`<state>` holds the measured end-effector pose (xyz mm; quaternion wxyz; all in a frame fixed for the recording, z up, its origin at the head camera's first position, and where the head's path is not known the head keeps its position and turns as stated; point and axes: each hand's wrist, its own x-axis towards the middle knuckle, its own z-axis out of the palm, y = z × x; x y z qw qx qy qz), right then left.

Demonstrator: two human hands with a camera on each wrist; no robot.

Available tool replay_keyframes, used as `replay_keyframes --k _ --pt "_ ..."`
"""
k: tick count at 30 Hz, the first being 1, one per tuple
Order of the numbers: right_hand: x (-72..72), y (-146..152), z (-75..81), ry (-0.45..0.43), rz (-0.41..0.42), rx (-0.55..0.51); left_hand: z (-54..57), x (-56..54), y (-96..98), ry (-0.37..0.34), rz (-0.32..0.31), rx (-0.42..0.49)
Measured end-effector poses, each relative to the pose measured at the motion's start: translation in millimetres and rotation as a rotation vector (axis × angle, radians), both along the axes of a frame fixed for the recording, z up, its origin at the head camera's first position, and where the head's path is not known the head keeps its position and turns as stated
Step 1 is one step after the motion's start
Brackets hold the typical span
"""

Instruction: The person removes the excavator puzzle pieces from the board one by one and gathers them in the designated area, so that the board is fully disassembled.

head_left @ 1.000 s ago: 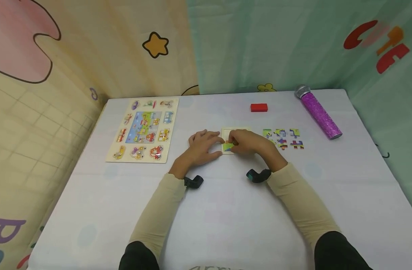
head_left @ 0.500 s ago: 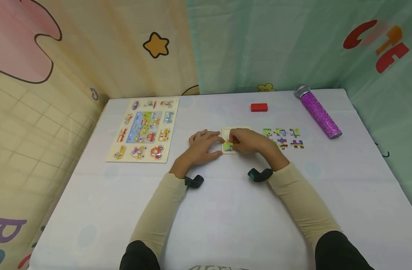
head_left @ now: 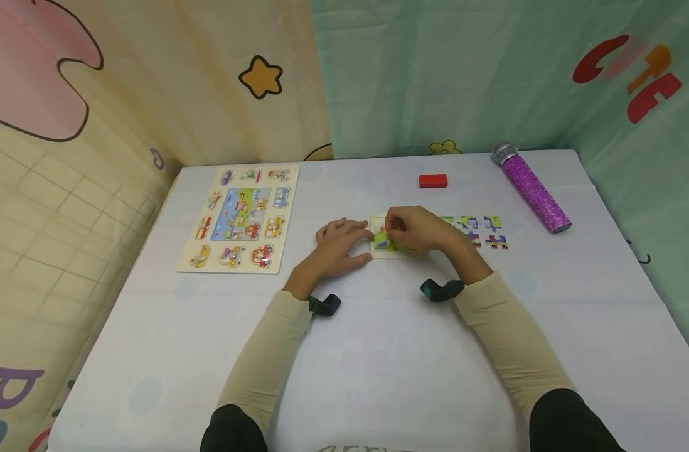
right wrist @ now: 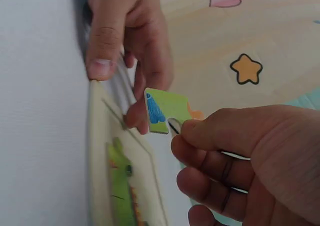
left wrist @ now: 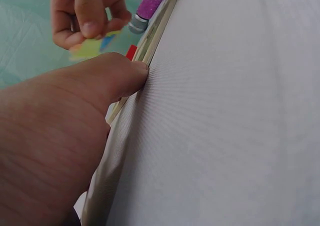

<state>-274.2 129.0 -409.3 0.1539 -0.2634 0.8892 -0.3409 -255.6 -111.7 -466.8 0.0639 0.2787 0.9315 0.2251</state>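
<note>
My right hand [head_left: 420, 227] pinches a green jigsaw puzzle piece [right wrist: 169, 106] with a blue patch between thumb and forefinger, raised above a small wooden puzzle board [head_left: 381, 255]. Part of a green animal picture [right wrist: 120, 186] shows in the board in the right wrist view. The left hand [head_left: 339, 247] lies at the board's left side, fingers spread and fairly straight. Its thumb and forefinger touch the board's edge. Several loose puzzle pieces [head_left: 493, 222] lie in rows to the right of the board, a few partly hidden by the right hand.
A large wooden vehicle puzzle [head_left: 243, 254] lies at the table's left. A red block [head_left: 432, 181] sits behind the small board. At the back right lies a purple glittery microphone [head_left: 536, 193]. Printed curtains stand along the table's back and sides.
My right hand has lifted the green piece off the lower left of the board and shifted slightly right and up. The left hand has stayed in place.
</note>
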Motion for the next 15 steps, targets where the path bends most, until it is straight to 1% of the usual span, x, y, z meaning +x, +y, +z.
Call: replay_keyframes --k 2,5,7,9,12,15 --pt "1.2 7 9.6 0.038 -0.007 -0.068 0.3 0.5 0.7 -0.001 0.001 0.003" --pt "3.9 19 27.3 0.131 -0.016 -0.16 0.7 0.9 1.4 -0.006 0.006 0.0" --pt "5.4 29 36.0 0.194 -0.027 -0.181 0.4 1.1 1.4 -0.007 0.012 -0.004" --pt "8.6 40 41.1 0.216 -0.057 -0.17 0.1 1.4 1.3 -0.008 0.018 -0.011" --pt "16.1 60 40.4 0.185 -0.12 -0.123 -0.6 1.5 1.1 -0.005 0.021 -0.021" --pt "26.3 82 30.9 0.128 -0.16 -0.053 -0.9 1.8 0.5 -0.001 0.019 -0.03"
